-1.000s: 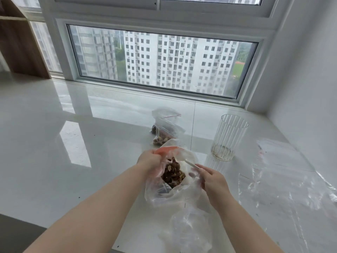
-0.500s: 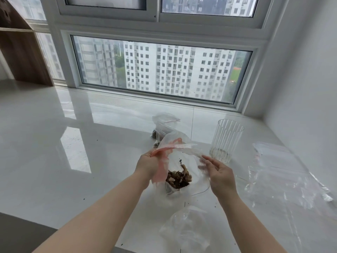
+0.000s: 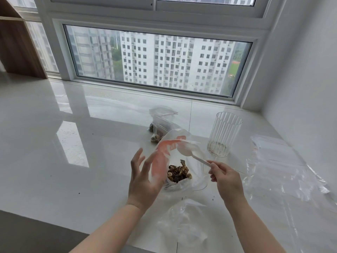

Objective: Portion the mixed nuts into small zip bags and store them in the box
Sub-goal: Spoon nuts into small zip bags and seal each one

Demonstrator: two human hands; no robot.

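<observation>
Scooping nuts (image 3: 179, 172) from the big bag (image 3: 173, 157), mid-portioning. Right hand (image 3: 226, 177) pinches a white spoon (image 3: 189, 152) by the handle, bowl up near the bag mouth; can't tell if it's loaded. Left hand (image 3: 143, 178) is spread, fingers straight, touching the orange-printed side of the bag, not gripping. Nuts sit low in that bag, center of the surface (image 3: 54, 152).

Progress, judged from the layout: at 12 o'clock from the big bag lie small zip bags (image 3: 162, 123) w/ nuts inside, so at least one portion looks done; can't tell if sealed. Ribbed clear cup (image 3: 224, 134) at 2 o'clock, only crumbs at the bottom. Empty clear bags (image 3: 279, 161) spread at 3 o'clock, one more crumpled bag (image 3: 184, 223) at 6 o'clock, just near the surface edge.

Left to do: a fair pile of nuts not yet bagged, several bags unfilled, then sealing. No box visible in view, so storing hasn't started, prob. roughly a third through at best.

Window (image 3: 156, 63) behind, wood shelf (image 3: 16, 42) at 10 o'clock.
</observation>
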